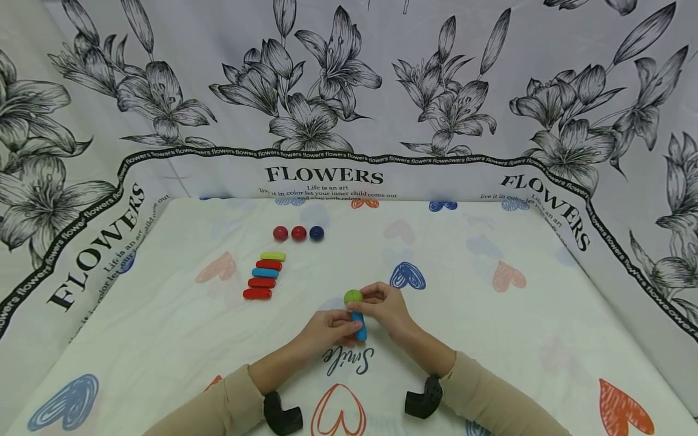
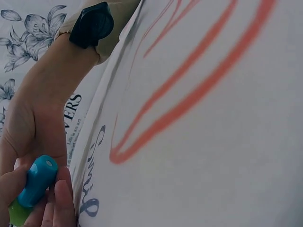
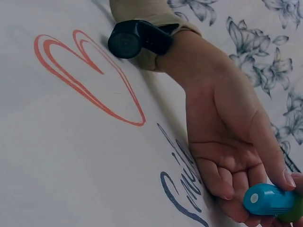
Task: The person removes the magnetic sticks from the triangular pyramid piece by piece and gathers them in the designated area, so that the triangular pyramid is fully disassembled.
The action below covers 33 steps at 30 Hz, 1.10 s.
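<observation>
My left hand [image 1: 319, 332] pinches a short blue rod [image 1: 362, 333] between thumb and fingers, just above the cloth's "Smile" print. At the rod's far end is a lime-green ball [image 1: 353, 296], which my right hand [image 1: 389, 307] holds with its thumb and fingers. Fingers cover where ball and rod meet, so I cannot tell if they are joined. In the left wrist view the blue rod [image 2: 41, 176] shows a pale dot on its near end, with the green ball [image 2: 20, 213] behind it. The right wrist view has the rod [image 3: 270, 199] beneath a thumb.
Left of the hands lies a slanted row of several rods: yellow-green [image 1: 272, 257], blue [image 1: 265, 273] and red [image 1: 257, 294]. Behind them sit two red balls [image 1: 280, 233] and a dark blue ball [image 1: 317, 233]. Black devices [image 1: 282, 414] are on both wrists. Flower-printed fabric surrounds the table.
</observation>
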Motion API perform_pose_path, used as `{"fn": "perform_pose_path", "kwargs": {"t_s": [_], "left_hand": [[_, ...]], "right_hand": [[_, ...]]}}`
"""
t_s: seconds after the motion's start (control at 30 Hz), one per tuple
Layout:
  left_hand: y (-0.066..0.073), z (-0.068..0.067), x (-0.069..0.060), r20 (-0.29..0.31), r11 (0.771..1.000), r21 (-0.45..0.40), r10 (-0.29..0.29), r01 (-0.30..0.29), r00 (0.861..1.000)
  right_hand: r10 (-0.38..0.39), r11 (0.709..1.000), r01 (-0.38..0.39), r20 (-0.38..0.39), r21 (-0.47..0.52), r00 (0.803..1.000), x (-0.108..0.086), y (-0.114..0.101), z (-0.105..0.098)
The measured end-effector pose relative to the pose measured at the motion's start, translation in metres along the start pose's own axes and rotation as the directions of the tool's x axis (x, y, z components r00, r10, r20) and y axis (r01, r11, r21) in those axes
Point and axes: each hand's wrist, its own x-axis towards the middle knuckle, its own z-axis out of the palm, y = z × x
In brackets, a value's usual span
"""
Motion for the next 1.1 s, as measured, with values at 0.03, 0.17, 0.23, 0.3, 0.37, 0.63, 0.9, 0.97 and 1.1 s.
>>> {"fn": "perform_pose_path", "kwargs": {"t_s": [0.03,0.17,0.23,0.3,0.37,0.63,0.9,0.97,1.1], "left_hand": [[0.000,0.000,0.000,-0.009,1.000,-0.015,-0.013,0.013,1.000],[0.000,-0.001,0.000,-0.013,0.999,-0.029,-0.038,0.038,0.999],[-0.001,-0.002,0.000,-0.012,0.998,-0.028,-0.048,0.048,0.999],[-0.002,-0.002,0.000,-0.006,0.998,-0.037,-0.049,0.048,0.999],[-0.002,-0.002,0.001,0.005,0.998,-0.047,-0.047,0.047,0.999],[-0.002,-0.005,0.004,0.033,0.997,-0.023,-0.070,0.070,0.997],[-0.002,-0.008,0.002,0.060,0.997,-0.005,-0.076,0.076,0.995],[-0.002,-0.008,0.001,0.074,0.998,0.020,-0.063,0.062,0.995],[-0.002,-0.007,0.000,0.083,0.996,0.044,-0.075,0.071,0.994]], "right_hand": [[0.001,1.000,-0.001,-0.003,0.007,1.000,0.000,0.000,0.000],[0.004,1.000,-0.003,-0.017,0.023,1.000,-0.001,0.001,0.001],[0.007,1.000,-0.006,-0.024,0.023,1.000,-0.001,0.001,0.001],[0.007,1.000,-0.006,-0.033,0.025,0.999,-0.001,0.000,0.000],[0.009,1.000,-0.008,-0.041,0.025,0.999,-0.002,0.000,-0.001],[0.018,1.000,-0.018,-0.038,-0.009,0.999,0.000,0.001,-0.004],[0.041,0.998,-0.043,-0.030,-0.050,0.999,0.003,-0.003,-0.006],[0.046,0.998,-0.048,-0.049,-0.048,0.998,0.008,-0.005,-0.010],[0.045,0.998,-0.048,-0.064,-0.044,0.997,0.020,-0.011,-0.020]]}}
